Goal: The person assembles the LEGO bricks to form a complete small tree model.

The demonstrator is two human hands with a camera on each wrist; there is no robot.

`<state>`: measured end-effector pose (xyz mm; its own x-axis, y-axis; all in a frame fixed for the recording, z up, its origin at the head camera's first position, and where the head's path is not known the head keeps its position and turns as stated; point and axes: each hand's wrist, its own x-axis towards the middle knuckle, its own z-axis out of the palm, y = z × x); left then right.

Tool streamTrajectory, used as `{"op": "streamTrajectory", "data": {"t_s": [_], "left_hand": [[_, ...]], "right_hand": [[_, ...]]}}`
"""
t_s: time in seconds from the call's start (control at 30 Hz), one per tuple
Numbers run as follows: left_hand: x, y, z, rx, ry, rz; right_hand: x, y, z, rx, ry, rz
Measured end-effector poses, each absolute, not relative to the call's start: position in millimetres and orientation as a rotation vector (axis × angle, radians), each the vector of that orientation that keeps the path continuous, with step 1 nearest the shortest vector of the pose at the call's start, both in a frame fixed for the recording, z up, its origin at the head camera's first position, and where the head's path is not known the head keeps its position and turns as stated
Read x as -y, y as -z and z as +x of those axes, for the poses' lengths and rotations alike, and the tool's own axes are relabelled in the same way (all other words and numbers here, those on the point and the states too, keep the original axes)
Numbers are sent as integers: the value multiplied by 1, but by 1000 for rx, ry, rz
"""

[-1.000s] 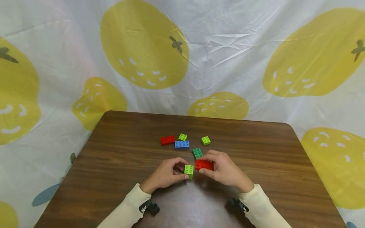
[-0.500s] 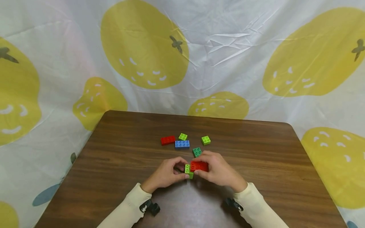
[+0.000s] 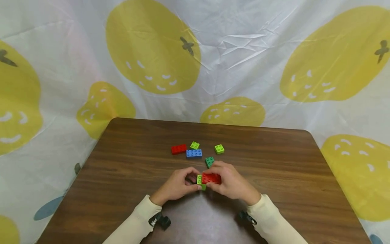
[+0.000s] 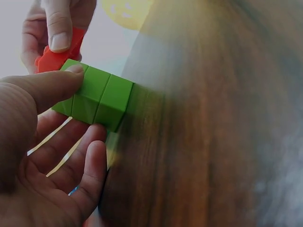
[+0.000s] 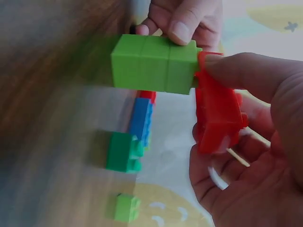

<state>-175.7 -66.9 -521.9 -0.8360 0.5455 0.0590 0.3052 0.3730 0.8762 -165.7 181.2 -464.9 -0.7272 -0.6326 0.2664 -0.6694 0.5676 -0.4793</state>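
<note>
A stack of three lime green toy bricks [image 5: 154, 64] stands upright on the table, and my left hand [image 3: 178, 184] pinches it near the top between thumb and fingers. With thumb and fingers my right hand [image 3: 233, 182] grips a red toy brick [image 5: 218, 113]. The red brick lies over the stack's top studs on one half and juts out to the right. Some studs still show between the two in the right wrist view, so I cannot tell whether it is pressed fully down. A dark green brick [image 3: 209, 161] lies just behind my right fingers.
Further back on the wooden table [image 3: 274, 162] lie another red brick [image 3: 178, 149], a blue brick [image 3: 194, 153] and two small lime bricks, one near the blue brick [image 3: 195, 145] and one to the right [image 3: 219, 149]. A lemon-patterned cloth [image 3: 237, 67] hangs behind the table.
My right hand has moved left with the red brick, from beside the lime stack to over its top. The left hand has stayed in place, holding the stack.
</note>
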Motion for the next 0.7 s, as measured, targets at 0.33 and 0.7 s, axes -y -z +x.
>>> {"op": "streamTrajectory", "data": {"t_s": [0.33,0.7], "left_hand": [[69,522,-175,-2414,-1428,739],[67,519,-177,-2411,-1415,766]], "right_hand": [[-176,462,-168,2775,-863,1131],[-179,468,-167,2754,-917,1054]]}}
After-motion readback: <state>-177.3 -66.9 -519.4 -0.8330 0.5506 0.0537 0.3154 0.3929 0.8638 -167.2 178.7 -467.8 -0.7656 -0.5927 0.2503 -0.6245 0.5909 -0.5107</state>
